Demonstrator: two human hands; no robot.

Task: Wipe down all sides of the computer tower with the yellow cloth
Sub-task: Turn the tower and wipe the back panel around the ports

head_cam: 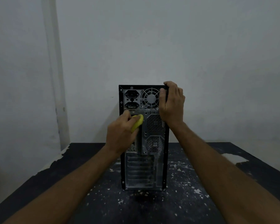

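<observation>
Left hand (121, 135) was curled around the yellow cloth (137, 123), balled up and pressed against the tower's rear panel, at about 9 o'clock from the panel's centre, just below the two power sockets (131, 99). Only a wad of cloth showed past the fingers.

Right hand (172, 102) was clamped on the tower's top corner at 1 o'clock: fingers hooked over the top edge, thumb lying on the rear panel beside the round fan grille (150, 98).

Computer tower (144, 159) stood upright at the middle of the desk (55, 183), rear panel facing the camera (dusty, whitish smears across the lower slots). Two mesh vents (154, 134) sat stacked at 3 o'clock of the cloth.

Desk top was dark and flecked with white chips. Its left edge was ragged and peeling at 9 o'clock; a pale worn patch at 3 o'clock. Bare desk lay on both sides of the tower and in front of it. A plain wall (200, 46) stood behind the far edge at 12 o'clock.
</observation>
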